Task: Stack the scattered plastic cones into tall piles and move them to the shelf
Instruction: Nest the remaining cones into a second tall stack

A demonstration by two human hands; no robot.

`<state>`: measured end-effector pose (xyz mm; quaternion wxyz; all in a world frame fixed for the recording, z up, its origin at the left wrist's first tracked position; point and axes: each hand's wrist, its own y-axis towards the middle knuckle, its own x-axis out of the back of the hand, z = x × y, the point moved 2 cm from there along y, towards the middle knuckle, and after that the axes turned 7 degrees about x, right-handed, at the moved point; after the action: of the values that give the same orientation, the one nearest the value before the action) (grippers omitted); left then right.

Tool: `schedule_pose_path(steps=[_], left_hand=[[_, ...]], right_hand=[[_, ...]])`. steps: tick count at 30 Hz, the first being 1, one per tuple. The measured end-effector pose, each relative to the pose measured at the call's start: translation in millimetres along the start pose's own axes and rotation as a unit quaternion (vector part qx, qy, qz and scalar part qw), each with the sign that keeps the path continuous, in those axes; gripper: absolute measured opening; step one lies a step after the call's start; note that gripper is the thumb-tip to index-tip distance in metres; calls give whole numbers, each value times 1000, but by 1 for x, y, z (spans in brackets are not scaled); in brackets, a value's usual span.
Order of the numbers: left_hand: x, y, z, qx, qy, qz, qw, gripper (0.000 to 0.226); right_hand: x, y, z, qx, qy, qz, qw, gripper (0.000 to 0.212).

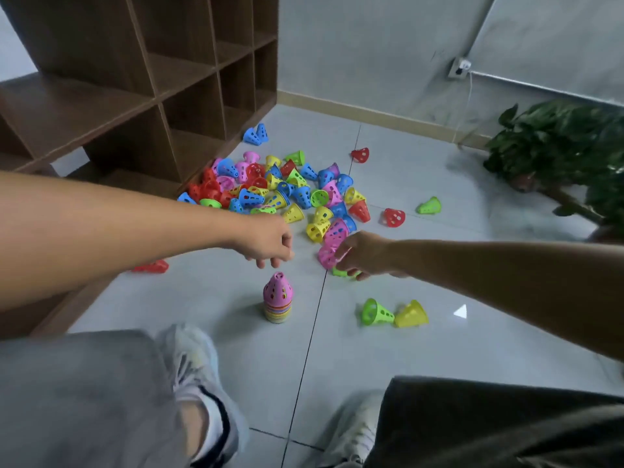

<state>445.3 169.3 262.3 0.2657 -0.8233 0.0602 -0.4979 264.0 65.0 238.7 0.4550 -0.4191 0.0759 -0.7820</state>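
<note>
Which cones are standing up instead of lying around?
Only the stack near the shoes, pink cone on top, stands upright. The others in the pile lie tipped over.

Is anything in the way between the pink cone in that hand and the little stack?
Nothing visible. The right hand grips the pink cone, and only bare floor lies between it and the stack.
</note>
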Motion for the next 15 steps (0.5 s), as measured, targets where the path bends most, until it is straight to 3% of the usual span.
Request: schedule_pose_path(steps=[2,5,9,15], left_hand=[[-19,2,-19,-19,-13,-2,1000,18],[-54,10,-44,-48,-49,-10,998,18],[-96,21,-63,-78,-90,-35,992,19],[-138,37,-67,-78,-140,-28,987,23]], right_hand=[[5,-10,-19,-5,-46,-13,999,15],[8,-22,-51,-11,-122,-26,992,31],[5,-31,-95,-66,-124,-104,985,30],[2,-51,-129,-102,-147,-128,975,36]])
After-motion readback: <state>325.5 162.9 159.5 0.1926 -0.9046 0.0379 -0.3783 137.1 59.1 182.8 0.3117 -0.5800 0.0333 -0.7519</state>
